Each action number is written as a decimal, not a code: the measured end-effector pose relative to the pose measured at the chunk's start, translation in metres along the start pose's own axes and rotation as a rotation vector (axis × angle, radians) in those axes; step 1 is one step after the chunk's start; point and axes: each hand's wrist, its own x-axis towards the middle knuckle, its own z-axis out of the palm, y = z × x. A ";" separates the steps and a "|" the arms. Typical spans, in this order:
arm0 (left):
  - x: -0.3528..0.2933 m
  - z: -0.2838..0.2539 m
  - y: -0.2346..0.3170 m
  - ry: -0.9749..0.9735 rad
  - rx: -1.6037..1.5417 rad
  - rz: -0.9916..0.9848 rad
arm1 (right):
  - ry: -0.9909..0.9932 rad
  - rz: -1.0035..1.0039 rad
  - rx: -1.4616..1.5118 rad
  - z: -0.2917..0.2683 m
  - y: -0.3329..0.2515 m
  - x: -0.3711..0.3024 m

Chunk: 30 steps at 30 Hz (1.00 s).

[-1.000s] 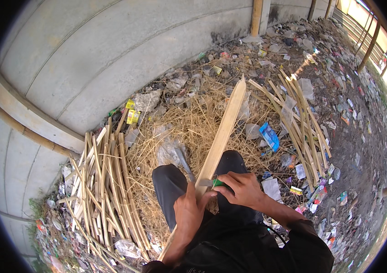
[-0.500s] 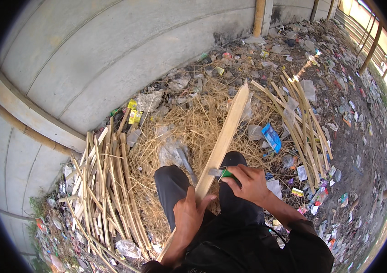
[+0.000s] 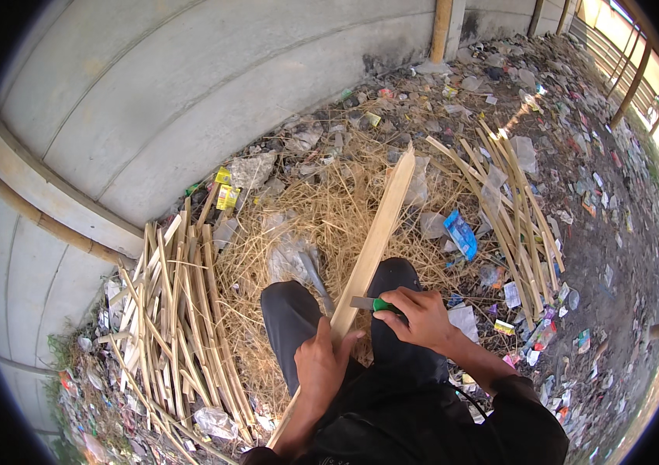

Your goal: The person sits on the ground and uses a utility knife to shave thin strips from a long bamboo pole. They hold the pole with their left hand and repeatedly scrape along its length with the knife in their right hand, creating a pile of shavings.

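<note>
A long pale bamboo slat (image 3: 376,236) slants up and away from my lap, between and over my knees, with a splintered far tip. My left hand (image 3: 321,361) is wrapped round its near part, thumb across it. In my right hand (image 3: 421,316) is a short knife (image 3: 380,304) with a green handle, gripped in closed fingers. The knife's flat grey blade lies across the slat's face, just beyond my left hand. The slat's lowest end runs under my left forearm.
Split bamboo strips (image 3: 170,310) lie heaped on the left, and a second bundle (image 3: 519,225) lies on the right. Straw-like shavings (image 3: 345,201) cover the ground ahead, with a blue wrapper (image 3: 462,235) beside them. A concrete wall (image 3: 213,93) rises at the far left; litter is scattered around.
The knife and my right hand have shifted slightly toward me and left along the slat, and the blade lies flatter. The slat's far tip has swung a little left.
</note>
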 end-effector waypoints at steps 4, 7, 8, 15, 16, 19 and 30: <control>0.004 0.003 0.006 0.023 0.001 0.047 | -0.025 -0.015 0.026 0.008 -0.010 -0.005; 0.008 -0.002 0.015 -0.018 -0.030 0.004 | -0.025 -0.006 -0.020 0.003 -0.011 -0.003; 0.009 -0.004 0.018 -0.041 -0.051 -0.022 | -0.028 -0.008 -0.033 0.002 -0.010 -0.002; 0.006 -0.003 0.014 0.005 -0.056 0.005 | 0.025 -0.014 -0.081 -0.005 -0.007 0.003; 0.005 -0.004 0.012 0.010 -0.052 0.008 | 0.033 -0.011 -0.101 -0.009 -0.004 0.006; 0.005 -0.010 0.015 -0.030 -0.052 -0.018 | 0.051 -0.031 -0.112 -0.010 0.000 0.008; -0.012 -0.018 0.004 -0.104 -0.034 -0.049 | 0.348 0.182 -0.223 -0.036 0.056 0.024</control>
